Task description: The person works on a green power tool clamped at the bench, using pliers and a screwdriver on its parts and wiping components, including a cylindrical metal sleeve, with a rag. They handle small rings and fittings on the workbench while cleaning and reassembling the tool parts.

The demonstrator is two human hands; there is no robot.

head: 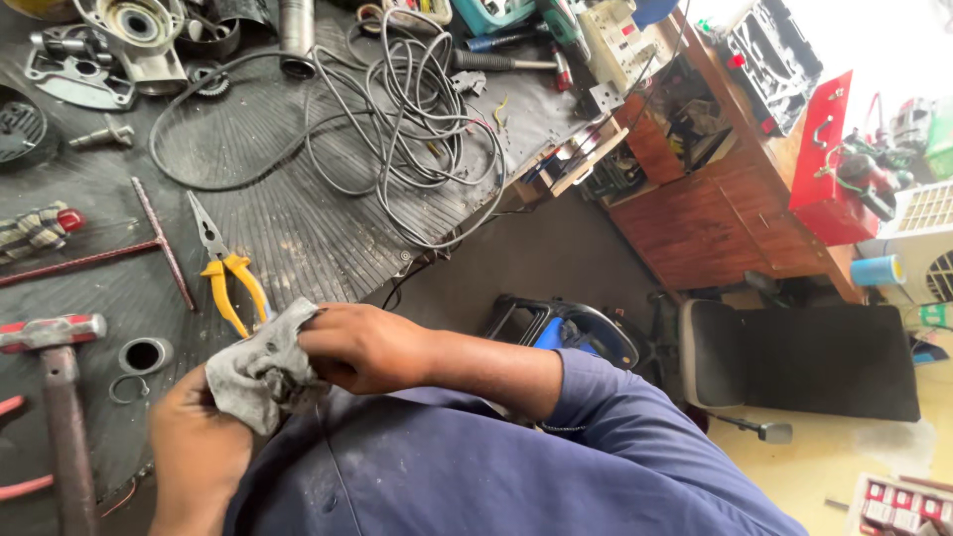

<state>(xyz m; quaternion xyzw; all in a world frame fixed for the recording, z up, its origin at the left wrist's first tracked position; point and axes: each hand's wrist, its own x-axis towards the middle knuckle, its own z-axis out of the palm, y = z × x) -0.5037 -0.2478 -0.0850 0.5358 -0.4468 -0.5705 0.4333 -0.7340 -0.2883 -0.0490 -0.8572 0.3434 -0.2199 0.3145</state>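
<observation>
— What do the hands hold?
— Both the left hand (199, 452) and right hand (362, 347) grip a grey rag (263, 369) over the lap, beside the rubber mat (298, 228).
— Containers?
— A red toolbox (824, 169), shut.

Strong daylight pours in from the upper right corner, washing that area out to blank white with glare around the red metal toolbox (822, 159). The ribbed black rubber bench mat (298, 228) lies in soft, even light with faint shadows. Focus is sharp centrally; wide-angle distortion bends the edges, and the frame sits tilted.
</observation>
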